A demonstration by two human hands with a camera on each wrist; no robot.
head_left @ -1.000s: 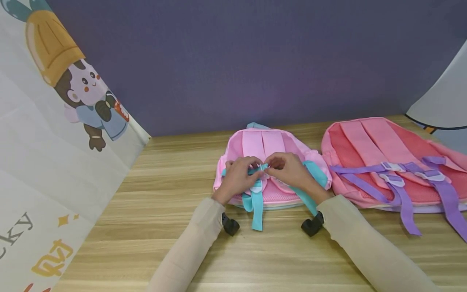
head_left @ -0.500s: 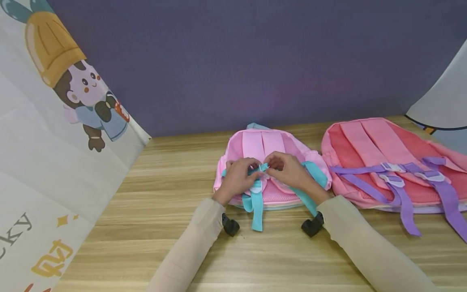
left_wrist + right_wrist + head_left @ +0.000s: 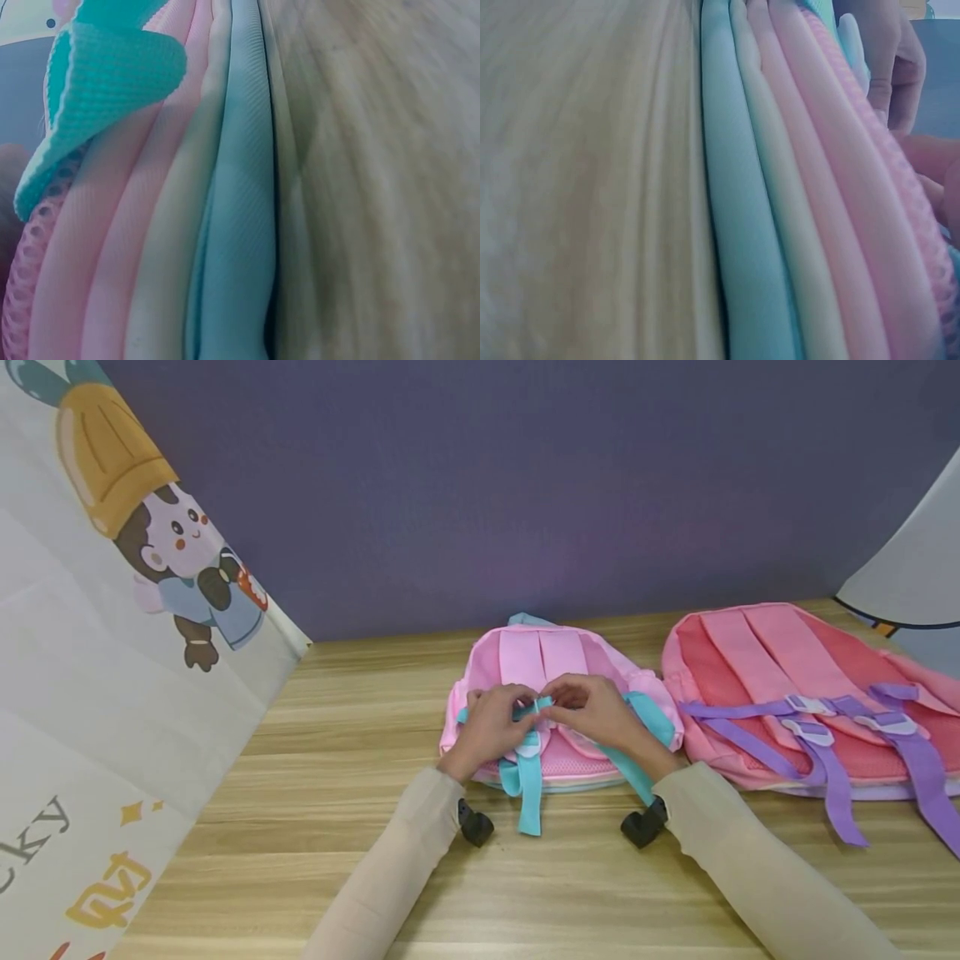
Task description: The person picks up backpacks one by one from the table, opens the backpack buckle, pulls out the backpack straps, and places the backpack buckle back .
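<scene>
A small pink backpack [image 3: 564, 765] lies with its back panel and shoulder straps up in the head view. Over its middle, my left hand [image 3: 489, 724] pinches a teal chest strap [image 3: 522, 708] near a small white buckle that the fingers largely cover. From the other side my right hand [image 3: 597, 712] pinches the strap's short teal end [image 3: 545, 702], fingertips close to the left ones. Below the left hand, a teal webbing tail [image 3: 529, 793] hangs through a white adjuster [image 3: 528, 744]. The left wrist view shows a teal webbing loop [image 3: 112, 79] above the backpack's layered edge.
A larger coral-pink backpack [image 3: 750, 668] with purple straps [image 3: 835, 793] lies against the small one's right side. Both rest on a wood-grain table [image 3: 337, 777]. Behind stands a dark purple panel [image 3: 525, 502], and a printed cartoon sheet [image 3: 97, 668] borders the left.
My right fingers shift very slightly at the teal strap end. Both hands otherwise keep their place, and the backpacks stay where they are.
</scene>
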